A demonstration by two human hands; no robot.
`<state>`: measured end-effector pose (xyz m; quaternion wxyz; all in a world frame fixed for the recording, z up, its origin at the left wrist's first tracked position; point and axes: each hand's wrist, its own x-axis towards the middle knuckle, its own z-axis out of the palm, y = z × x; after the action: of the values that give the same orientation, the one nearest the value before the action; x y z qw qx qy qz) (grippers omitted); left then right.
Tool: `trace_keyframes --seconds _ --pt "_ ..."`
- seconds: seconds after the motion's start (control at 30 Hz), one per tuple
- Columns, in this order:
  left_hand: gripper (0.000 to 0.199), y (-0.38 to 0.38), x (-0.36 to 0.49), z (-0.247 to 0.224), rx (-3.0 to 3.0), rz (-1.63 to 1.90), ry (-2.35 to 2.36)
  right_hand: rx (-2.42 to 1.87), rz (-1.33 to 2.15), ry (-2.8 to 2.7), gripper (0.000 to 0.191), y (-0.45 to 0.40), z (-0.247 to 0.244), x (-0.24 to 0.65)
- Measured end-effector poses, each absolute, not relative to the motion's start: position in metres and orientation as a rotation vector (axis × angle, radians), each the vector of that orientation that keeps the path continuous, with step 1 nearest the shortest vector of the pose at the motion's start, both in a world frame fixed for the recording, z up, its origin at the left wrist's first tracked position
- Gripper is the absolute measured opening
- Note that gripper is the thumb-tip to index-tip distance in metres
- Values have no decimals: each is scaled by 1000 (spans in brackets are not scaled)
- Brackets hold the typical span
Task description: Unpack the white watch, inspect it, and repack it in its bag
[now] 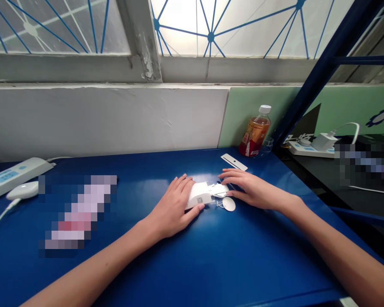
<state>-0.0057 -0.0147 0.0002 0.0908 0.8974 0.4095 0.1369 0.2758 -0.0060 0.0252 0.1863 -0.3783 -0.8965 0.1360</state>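
Observation:
My left hand [178, 204] rests over a small white box [198, 196] printed with a square code. Its fingers lie along the far side and the thumb presses the near edge, so the box sits in its grip. From the box's right end a white strap-like piece runs to a round white disc [220, 190], with some clear plastic around it. A second pale disc [228, 204] lies just nearer on the desk. My right hand [248, 187] hovers over the first disc, fingers stretched and apart, thumb close to its rim; whether it touches cannot be made out.
On the blue desk [259, 260], a flat white strip [234, 162] lies behind my right hand. A drink bottle [255, 131] stands at the back right near a blue metal post [313, 81]. To the left are a blurred-out object [80, 213], a power strip [16, 175] and a white charger [23, 190].

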Motion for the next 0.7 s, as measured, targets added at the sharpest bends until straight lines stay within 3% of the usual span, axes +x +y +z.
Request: trace_keyframes --seconds 0.27,0.47,0.7 --pt "61 -16 -6 2 2691 430 1108 -1003 441 -2459 37 -15 11 256" --pt "57 -16 -4 6 2672 389 1130 -993 372 -2542 23 -15 16 256" --pt "56 -15 -4 5 2683 426 1150 -1183 232 -2553 22 -6 27 276"
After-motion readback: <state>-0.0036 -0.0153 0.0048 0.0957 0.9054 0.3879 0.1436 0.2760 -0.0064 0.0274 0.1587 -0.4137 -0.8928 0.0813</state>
